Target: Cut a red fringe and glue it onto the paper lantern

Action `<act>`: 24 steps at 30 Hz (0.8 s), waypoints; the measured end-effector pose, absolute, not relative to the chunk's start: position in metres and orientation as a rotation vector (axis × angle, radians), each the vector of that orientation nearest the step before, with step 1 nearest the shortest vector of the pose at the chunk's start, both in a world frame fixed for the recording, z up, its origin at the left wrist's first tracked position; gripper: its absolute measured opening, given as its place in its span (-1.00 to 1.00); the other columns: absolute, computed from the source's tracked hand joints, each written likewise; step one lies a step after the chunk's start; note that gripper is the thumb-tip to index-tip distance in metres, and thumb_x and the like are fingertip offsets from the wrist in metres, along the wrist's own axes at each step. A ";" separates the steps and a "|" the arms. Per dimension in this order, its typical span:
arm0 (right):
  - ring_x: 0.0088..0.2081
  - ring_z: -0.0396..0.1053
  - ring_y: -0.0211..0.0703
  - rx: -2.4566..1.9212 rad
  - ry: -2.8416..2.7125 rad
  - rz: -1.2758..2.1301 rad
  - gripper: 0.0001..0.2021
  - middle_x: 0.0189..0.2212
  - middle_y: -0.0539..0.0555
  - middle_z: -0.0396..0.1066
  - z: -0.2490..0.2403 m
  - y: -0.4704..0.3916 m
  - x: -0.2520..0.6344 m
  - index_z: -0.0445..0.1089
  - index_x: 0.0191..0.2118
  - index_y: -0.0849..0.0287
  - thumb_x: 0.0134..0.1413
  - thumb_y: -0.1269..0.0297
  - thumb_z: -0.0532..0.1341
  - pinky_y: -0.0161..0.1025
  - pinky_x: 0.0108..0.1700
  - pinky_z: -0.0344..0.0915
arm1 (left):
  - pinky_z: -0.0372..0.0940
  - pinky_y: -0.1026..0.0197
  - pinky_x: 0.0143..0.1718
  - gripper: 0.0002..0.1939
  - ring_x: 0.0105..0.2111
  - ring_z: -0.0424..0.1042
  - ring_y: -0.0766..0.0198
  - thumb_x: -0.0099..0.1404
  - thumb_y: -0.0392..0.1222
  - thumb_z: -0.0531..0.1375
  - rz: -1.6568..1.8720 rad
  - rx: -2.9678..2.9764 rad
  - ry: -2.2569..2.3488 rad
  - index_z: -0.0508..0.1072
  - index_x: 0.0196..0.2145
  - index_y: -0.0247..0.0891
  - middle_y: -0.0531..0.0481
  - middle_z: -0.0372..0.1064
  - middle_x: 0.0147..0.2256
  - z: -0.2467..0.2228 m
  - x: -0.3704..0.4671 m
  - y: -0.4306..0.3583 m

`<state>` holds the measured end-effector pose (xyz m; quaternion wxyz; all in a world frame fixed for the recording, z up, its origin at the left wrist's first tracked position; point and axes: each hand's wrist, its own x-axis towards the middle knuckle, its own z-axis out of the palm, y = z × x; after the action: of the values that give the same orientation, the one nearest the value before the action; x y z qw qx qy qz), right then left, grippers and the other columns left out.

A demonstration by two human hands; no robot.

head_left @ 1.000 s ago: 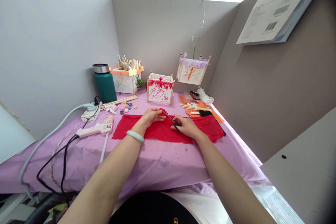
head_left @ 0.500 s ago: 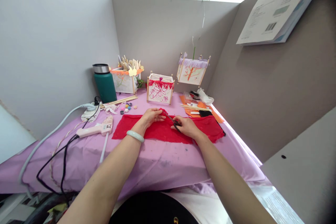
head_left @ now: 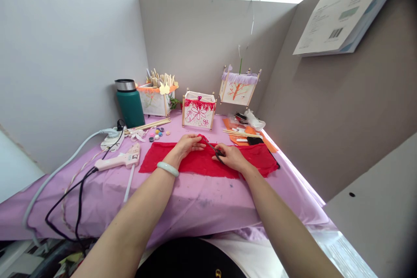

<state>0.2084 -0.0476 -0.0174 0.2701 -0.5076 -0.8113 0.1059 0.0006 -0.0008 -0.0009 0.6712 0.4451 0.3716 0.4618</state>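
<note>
A long piece of red cloth (head_left: 208,169) lies spread across the table in front of me. My left hand (head_left: 189,145), below a pale green bangle (head_left: 168,168), pinches a raised bit of its far edge. Scissors (head_left: 219,154) with dark handles are gripped in my right hand (head_left: 230,157). Their blades point up and left, reaching the raised cloth at my left fingertips. Just beyond the hands stands a white box-shaped lantern (head_left: 198,113) with wooden corner sticks, a red fringe and a red flower drawing.
At left lie a pink glue gun (head_left: 120,160), cables and a power strip (head_left: 112,141). Behind stand a green bottle (head_left: 129,104) and a box of sticks (head_left: 156,100). A purple-fringed lantern (head_left: 239,88) hangs at back right, above orange sheets (head_left: 272,143) and pens. Grey partitions (head_left: 208,39) surround the table.
</note>
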 end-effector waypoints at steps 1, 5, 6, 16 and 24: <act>-0.51 0.25 -0.29 -1.369 -2.186 0.284 -0.70 -0.52 -0.06 0.35 -0.017 -0.048 0.208 0.35 -0.21 0.11 -0.06 0.08 0.26 -0.38 -0.44 0.04 | 0.39 0.24 -0.44 -0.95 -0.50 0.50 0.20 0.18 -0.42 0.16 1.039 1.004 0.838 0.34 -0.41 -0.37 -0.06 0.42 -0.56 -0.001 0.001 -0.001; -0.50 0.25 -0.28 -1.369 -2.186 0.285 -0.70 -0.51 -0.05 0.37 -0.017 -0.048 0.208 0.36 -0.21 0.11 -0.06 0.07 0.26 -0.37 -0.44 0.04 | 0.39 0.24 -0.44 -0.95 -0.50 0.50 0.20 0.17 -0.42 0.18 1.037 1.006 0.839 0.34 -0.41 -0.37 -0.07 0.42 -0.55 0.000 0.001 -0.001; -0.50 0.26 -0.28 -1.368 -2.187 0.286 -0.70 -0.51 -0.05 0.37 -0.017 -0.048 0.208 0.36 -0.21 0.11 -0.06 0.07 0.26 -0.37 -0.44 0.04 | 0.39 0.24 -0.44 -0.95 -0.50 0.50 0.20 0.17 -0.42 0.18 1.037 1.005 0.839 0.34 -0.41 -0.37 -0.07 0.42 -0.55 0.000 0.001 -0.001; -0.50 0.26 -0.28 -1.362 -2.187 0.274 -0.69 -0.50 -0.05 0.38 -0.019 -0.047 0.209 0.35 -0.20 0.11 -0.06 0.07 0.26 -0.37 -0.44 0.05 | 0.40 0.24 -0.44 -0.95 -0.50 0.51 0.20 0.17 -0.42 0.18 1.034 1.004 0.833 0.35 -0.41 -0.38 -0.08 0.43 -0.55 0.000 0.001 -0.002; -0.50 0.26 -0.28 -1.372 -2.190 0.275 -0.71 -0.50 -0.05 0.38 -0.018 -0.047 0.209 0.36 -0.22 0.10 -0.06 0.07 0.26 -0.37 -0.44 0.04 | 0.40 0.24 -0.43 -0.95 -0.49 0.51 0.20 0.17 -0.41 0.18 1.028 1.010 0.832 0.35 -0.41 -0.38 -0.09 0.43 -0.55 0.000 0.000 0.000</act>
<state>0.2090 -0.0465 -0.0183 0.2682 -0.5085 -0.8118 0.1019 0.0003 -0.0005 -0.0004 0.6735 0.4488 0.3694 0.4566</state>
